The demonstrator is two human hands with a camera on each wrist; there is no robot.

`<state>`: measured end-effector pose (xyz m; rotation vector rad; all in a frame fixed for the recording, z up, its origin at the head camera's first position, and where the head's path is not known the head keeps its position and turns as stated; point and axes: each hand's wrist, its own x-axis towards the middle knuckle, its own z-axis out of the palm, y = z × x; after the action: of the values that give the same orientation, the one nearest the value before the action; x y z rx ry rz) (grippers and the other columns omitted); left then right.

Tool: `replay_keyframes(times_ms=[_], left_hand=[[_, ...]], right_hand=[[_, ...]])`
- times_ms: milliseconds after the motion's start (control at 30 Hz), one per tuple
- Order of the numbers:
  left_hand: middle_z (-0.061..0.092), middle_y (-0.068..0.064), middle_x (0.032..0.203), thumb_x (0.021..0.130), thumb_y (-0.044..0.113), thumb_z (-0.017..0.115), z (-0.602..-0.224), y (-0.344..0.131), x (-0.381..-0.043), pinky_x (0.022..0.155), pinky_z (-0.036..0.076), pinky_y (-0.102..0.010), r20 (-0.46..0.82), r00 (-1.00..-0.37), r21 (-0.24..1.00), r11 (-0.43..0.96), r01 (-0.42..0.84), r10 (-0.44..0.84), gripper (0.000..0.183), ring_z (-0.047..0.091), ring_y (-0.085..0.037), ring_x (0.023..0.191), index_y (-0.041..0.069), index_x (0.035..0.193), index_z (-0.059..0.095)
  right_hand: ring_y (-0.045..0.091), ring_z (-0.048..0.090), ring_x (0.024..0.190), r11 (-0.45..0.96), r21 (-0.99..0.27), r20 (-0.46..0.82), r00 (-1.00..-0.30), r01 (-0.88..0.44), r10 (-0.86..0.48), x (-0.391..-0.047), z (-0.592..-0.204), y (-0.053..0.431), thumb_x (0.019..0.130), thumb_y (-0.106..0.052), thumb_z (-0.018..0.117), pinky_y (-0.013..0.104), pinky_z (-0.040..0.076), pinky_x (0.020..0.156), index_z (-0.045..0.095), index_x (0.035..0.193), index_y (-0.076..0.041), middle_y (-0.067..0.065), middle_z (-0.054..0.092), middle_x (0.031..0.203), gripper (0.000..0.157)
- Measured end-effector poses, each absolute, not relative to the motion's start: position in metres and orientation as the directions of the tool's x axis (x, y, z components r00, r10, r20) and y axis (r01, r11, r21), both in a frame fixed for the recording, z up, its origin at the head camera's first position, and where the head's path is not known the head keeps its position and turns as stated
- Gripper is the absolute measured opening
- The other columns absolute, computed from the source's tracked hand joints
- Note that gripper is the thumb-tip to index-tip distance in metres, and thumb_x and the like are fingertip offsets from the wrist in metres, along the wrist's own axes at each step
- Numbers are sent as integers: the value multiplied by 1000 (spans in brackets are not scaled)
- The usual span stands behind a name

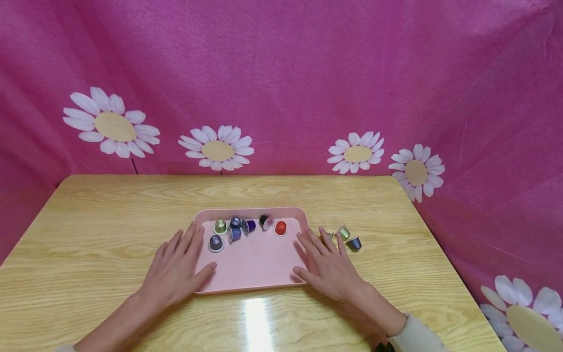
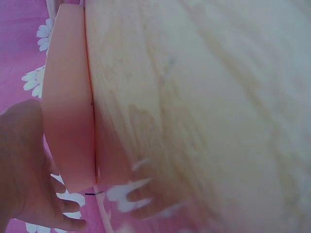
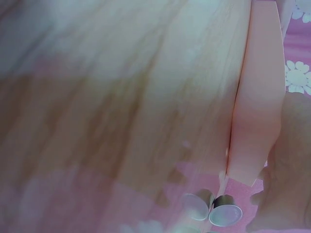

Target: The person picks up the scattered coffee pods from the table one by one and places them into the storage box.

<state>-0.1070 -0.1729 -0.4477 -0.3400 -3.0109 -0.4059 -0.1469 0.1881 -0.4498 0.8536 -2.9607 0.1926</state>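
Two unclenched hands flank a pink tray on a wood-grain surface, as we look down from the head camera. The left hand lies across the tray's left rim, fingers extended and spread, its thumb reaching over the interior. The right hand mirrors it at the opposite end, fingers fanned and released; we cannot tell how firmly either one presses the rim.

Inside the tray, towards its far side, we count seven capsules: a green capsule and a grey capsule at left, both standing on their flanges, beside a dark blue capsule, a lighter blue capsule and a purple capsule lying on its side. Further right we see a tipped black capsule and an upright red capsule.

Outside the tray, just past the right hand's fingertips, a pale green capsule and a slate capsule lie on the surface, near a third capsule partly hidden by the fingers. Behind, we see magenta fabric printed with white daisies.
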Motion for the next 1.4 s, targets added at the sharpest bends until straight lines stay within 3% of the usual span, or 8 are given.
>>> replay_keyframes(times_ms=[300,567,800,1100,1233,1300,1400], left_hand=[[22,-22,161,95,53,57,-450,-173,-107,107,24,-69,109,-972,246,941,231,210,84,27,-50,140,1,155,30],[23,-20,161,94,54,57,-452,-172,-107,108,15,-71,134,-970,259,938,232,203,82,23,-49,141,4,154,34],[24,-19,161,93,55,57,-454,-173,-107,108,11,-72,134,-971,256,940,225,196,82,21,-48,142,6,154,35],[25,-18,160,93,56,56,-452,-173,-106,106,12,-74,149,-969,243,942,231,199,80,23,-49,141,7,154,37],[25,-18,161,93,57,56,-451,-172,-105,106,12,-74,145,-969,242,943,229,199,81,22,-49,141,8,154,37],[25,-18,161,93,57,56,-451,-172,-105,106,12,-74,144,-970,242,943,228,198,81,22,-49,141,8,154,37],[25,-18,161,93,57,56,-451,-172,-105,106,12,-75,142,-970,245,943,226,196,81,22,-49,142,7,154,37]], right_hand=[[38,17,148,839,-107,82,-846,-533,-527,-147,-450,188,96,-64,47,67,8,113,32,158,-19,8,27,162,78],[41,19,147,832,-93,101,-836,-547,-539,-146,-449,189,97,-63,46,69,10,112,37,156,-17,10,30,160,75],[40,18,148,816,-167,81,-833,-553,-548,-148,-443,190,98,-61,47,68,9,112,35,157,-18,9,27,162,74],[36,36,141,748,-310,242,-810,-587,-535,-158,-427,201,96,-37,67,56,30,112,45,150,-8,13,43,152,65],[29,50,128,738,-367,337,-820,-567,-462,-162,-422,214,91,-25,75,52,45,100,50,145,-10,11,50,145,62],[27,57,113,732,-400,375,-827,-552,-419,-164,-420,221,89,-19,78,46,54,87,51,143,-10,12,53,141,61],[24,63,92,723,-446,411,-838,-528,-358,-169,-418,232,85,-10,80,40,58,70,55,137,-5,14,58,133,58]])
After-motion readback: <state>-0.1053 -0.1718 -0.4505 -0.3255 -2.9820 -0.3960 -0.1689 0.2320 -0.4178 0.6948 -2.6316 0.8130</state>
